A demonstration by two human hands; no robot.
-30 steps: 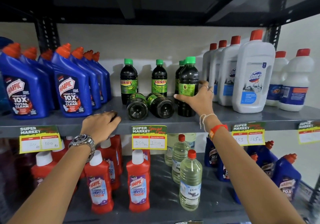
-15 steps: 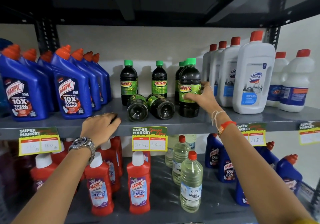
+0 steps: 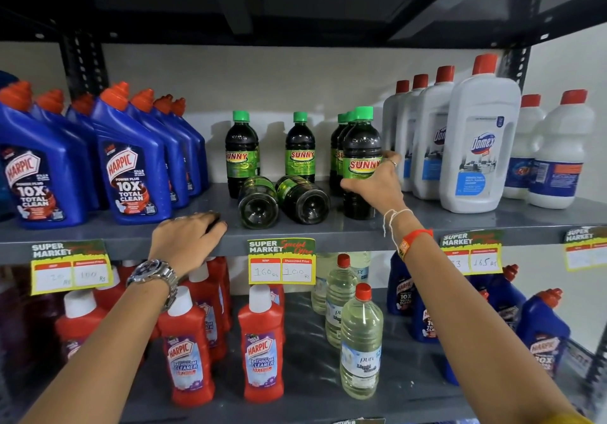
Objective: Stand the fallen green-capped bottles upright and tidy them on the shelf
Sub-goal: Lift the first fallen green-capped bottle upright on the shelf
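Observation:
Dark green-capped SUNNY bottles stand on the grey middle shelf [image 3: 427,226]. Two of them lie on their sides with their bases toward me, a left fallen bottle [image 3: 258,202] and a right fallen bottle [image 3: 303,198], touching each other. Upright ones stand behind at the left [image 3: 241,152] and centre [image 3: 300,147]. My right hand [image 3: 377,183] grips the front upright bottle [image 3: 361,147] of a short row at the right, its label facing me. My left hand [image 3: 189,239] rests palm down on the shelf's front edge, left of the fallen pair, holding nothing.
Blue Harpic bottles [image 3: 131,167] crowd the shelf's left, white Domex bottles [image 3: 478,147] its right. Price tags [image 3: 281,261] hang on the front edge. Below stand red Harpic cleaners [image 3: 261,351], clear bottles [image 3: 360,344] and more blue ones [image 3: 542,328]. A dark shelf hangs overhead.
My right hand has turned the upright bottle so its SUNNY label faces forward, and shifted to its right side. The left hand and the fallen bottles have stayed put.

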